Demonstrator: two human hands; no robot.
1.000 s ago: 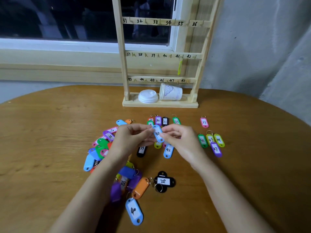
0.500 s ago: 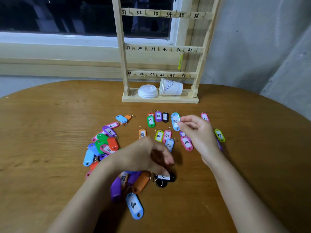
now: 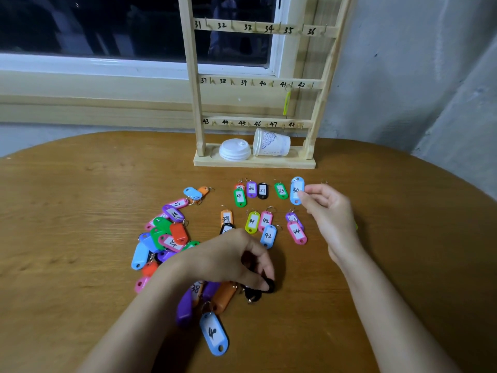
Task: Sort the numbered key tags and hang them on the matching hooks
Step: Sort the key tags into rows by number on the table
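A wooden hook rack (image 3: 192, 109) with numbers 31 to 48 stands at the table's far side; a yellow-green tag (image 3: 286, 103) hangs near hook 41. My right hand (image 3: 329, 211) pinches a light blue tag marked 30 (image 3: 296, 190) at the right end of a sorted row: green 29, purple 30 (image 3: 251, 189), black 31, green 33 (image 3: 281, 190). Below it lie tags 39, 41, 42 (image 3: 268, 235) and 44 (image 3: 296, 232). My left hand (image 3: 228, 258) curls over a black tag (image 3: 269, 286) on the table, fingertips gripping it. An unsorted pile (image 3: 166, 232) lies to the left.
A white lid stack (image 3: 234, 149) and a tipped paper cup (image 3: 271, 144) sit on the rack's base. More tags, purple, orange and a light blue one (image 3: 214, 333), lie near my left wrist. The round wooden table (image 3: 67, 211) meets a window sill and a grey wall.
The hands parted. My right hand carried the light blue 30 tag up to the far row's right end. My left hand dropped down onto the black tag, now covering its label.
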